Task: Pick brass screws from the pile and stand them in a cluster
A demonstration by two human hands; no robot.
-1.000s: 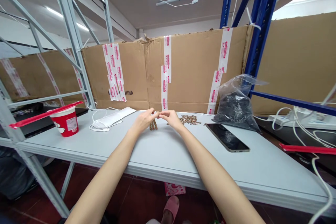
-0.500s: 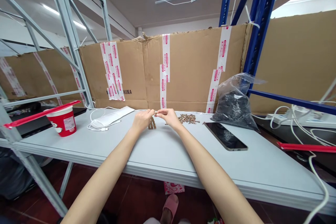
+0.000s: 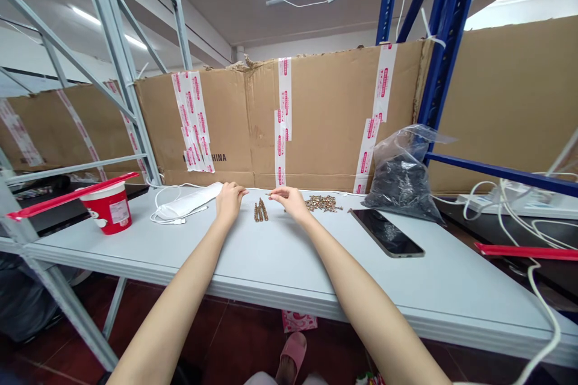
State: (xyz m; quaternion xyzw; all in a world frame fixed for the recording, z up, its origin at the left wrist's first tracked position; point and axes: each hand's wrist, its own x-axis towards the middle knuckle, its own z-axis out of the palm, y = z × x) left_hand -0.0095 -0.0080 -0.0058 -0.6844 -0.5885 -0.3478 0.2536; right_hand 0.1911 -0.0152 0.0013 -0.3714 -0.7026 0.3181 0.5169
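My left hand point(image 3: 230, 201) is just left of the rows, its thumb and fingertips closed in a pinch. Whatever is between them is too small to make out. On the other side, my right hand point(image 3: 291, 202) pinches a small brass-coloured metal piece point(image 3: 270, 195), perhaps a screw. Between the hands, similar small pieces lie on the table in narrow rows point(image 3: 261, 210) running toward me. A loose pile of brass-coloured metal pieces point(image 3: 324, 203) spreads just right of my right hand.
A black phone point(image 3: 387, 233) lies right of the pile, before a clear bag of dark bits point(image 3: 401, 183). At the left are a white strip-shaped object with a cable point(image 3: 192, 203) and a red cup point(image 3: 111, 210). Cardboard point(image 3: 329, 120) walls the grey table's point(image 3: 280, 258) back.
My hands were together above the rows. The left has drawn away to the left, uncovering the rows, while the right stays almost in place.
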